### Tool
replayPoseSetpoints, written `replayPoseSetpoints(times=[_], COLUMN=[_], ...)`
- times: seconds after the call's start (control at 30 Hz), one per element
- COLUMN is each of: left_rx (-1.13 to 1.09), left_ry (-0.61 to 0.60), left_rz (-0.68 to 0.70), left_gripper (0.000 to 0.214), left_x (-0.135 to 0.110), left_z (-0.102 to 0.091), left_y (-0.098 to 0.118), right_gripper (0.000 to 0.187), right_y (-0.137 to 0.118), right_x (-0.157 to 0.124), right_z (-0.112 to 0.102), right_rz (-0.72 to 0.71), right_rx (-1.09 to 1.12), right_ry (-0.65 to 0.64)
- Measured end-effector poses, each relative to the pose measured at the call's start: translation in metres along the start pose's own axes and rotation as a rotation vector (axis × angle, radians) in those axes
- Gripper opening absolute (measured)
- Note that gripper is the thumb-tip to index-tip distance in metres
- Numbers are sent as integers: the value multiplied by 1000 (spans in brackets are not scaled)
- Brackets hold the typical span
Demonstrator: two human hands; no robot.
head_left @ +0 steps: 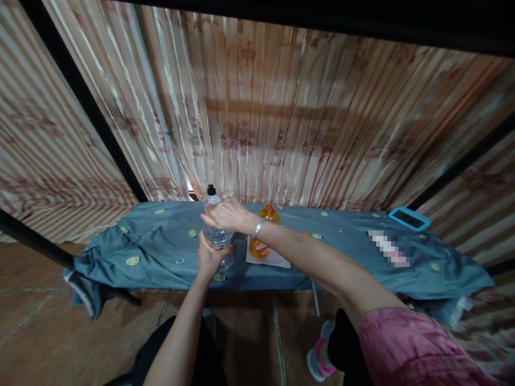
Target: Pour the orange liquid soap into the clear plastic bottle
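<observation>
My left hand (pixel 211 256) is wrapped round the body of a clear plastic bottle (pixel 226 261), which stands upright near the front edge of the cloth-covered table. Just above it, my right hand (pixel 231 213) is closed over the bottle's top; what its fingers grip is hidden. Behind my right hand rises a clear bottle with a black cap (pixel 211 190). Partly covered by my right wrist, an orange see-through bottle (pixel 259 247) stands on a white sheet (pixel 277 261).
A blue-green patterned cloth (pixel 161 241) covers the long table. To the right lie a blue-framed device (pixel 409 218) and a blurred-out item (pixel 389 249). A small orange thing (pixel 304 234) shows beyond my right forearm. Dark metal posts (pixel 88 107) and a pleated curtain (pixel 257 107) enclose the space.
</observation>
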State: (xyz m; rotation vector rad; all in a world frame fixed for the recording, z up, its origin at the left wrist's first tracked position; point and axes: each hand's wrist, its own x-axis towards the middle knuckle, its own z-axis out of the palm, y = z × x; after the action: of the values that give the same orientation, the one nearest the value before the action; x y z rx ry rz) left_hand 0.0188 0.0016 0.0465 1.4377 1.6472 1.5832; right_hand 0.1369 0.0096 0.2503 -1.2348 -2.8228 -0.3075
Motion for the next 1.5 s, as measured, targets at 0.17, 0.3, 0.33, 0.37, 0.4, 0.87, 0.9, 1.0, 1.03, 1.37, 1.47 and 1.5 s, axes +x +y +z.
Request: replayPoseSetpoints(times=[0.17, 0.3, 0.33, 0.37, 0.4, 0.87, 0.9, 1.0, 1.03, 1.37, 1.47, 1.5], left_rx=[-31, -59, -66, -73, -81, -129, -134, -136, -128, -70, -46, -40], left_ry=[-21, -27, -27, -27, -30, -57, -58, -66, -62, -31, -32, -29], left_rz=[-23, -41, -42, -41, -39, -75, -70, -73, -79, -54, -57, -55], left_gripper=[82, 83, 84, 85, 85, 82, 82, 82, 83, 86, 88, 90], left_x=[-1, -3, -4, -4, -4, -4, -4, -5, -5, -3, -2, -2], left_z=[0, -1, -1, -1, -1, -3, -3, -3, -3, -2, -3, -3], left_y=[3, 4, 4, 4, 4, 16, 16, 16, 16, 10, 9, 9], right_gripper=[58, 49, 49, 49, 49, 38, 34, 43, 44, 31, 39, 44], right_y=[-9, -4, -1, 3, 7, 10, 10, 11, 10, 11, 19, 22], right_x=[0, -3, -4, -6, -7, -11, -11, -8, -8, -18, -52, -70], right_z=[-1, 2, 2, 2, 2, -43, -46, -50, -51, -72, -69, -61], right_rz=[133, 92, 62, 28, -8, -87, -104, -119, -101, -119, -45, 1], right_rx=[1, 21, 21, 20, 19, 81, 86, 95, 91, 116, 257, 328], right_ry=[3, -11, -10, -8, -6, -240, -258, -264, -260, -213, -48, 18])
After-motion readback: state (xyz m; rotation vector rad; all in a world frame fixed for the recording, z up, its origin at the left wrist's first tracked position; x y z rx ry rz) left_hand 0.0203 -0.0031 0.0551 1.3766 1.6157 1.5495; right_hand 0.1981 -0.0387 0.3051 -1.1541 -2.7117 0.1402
